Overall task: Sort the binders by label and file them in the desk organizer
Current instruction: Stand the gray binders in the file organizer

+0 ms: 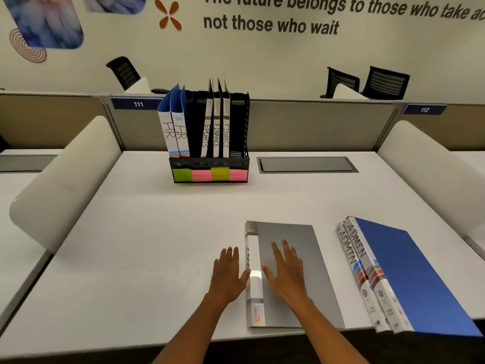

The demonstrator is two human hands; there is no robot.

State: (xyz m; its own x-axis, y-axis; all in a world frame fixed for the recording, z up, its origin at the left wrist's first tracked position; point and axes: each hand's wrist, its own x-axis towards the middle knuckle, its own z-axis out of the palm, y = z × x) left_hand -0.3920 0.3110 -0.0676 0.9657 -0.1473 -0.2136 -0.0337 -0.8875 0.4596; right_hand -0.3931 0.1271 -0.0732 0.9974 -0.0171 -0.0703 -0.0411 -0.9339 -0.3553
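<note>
The white table [147,232] carries everything, with the work split front and back: filed binders stand at the far edge, unfiled ones lie flat near the person. The black desk organizer [210,164] faces forward so its coloured sticky labels read from the seat; two blue HR binders [174,130] lean in its leftmost slot, and a SPORTS binder and two FINANCE binders [221,127] stand upright further right, while the rightmost slot looks unfilled. To the right, two blue ADMIN binders [409,274] lie stacked, spines up, probably grouped for that last slot. The grey SPORTS binder [291,232] lies flat in front. The right hand [284,271] rests flat on its cover, fingers spread, grasping nothing; the left hand [228,274], equally released, lies beside the spine with its thumb touching it, likely ready to lift.
</note>
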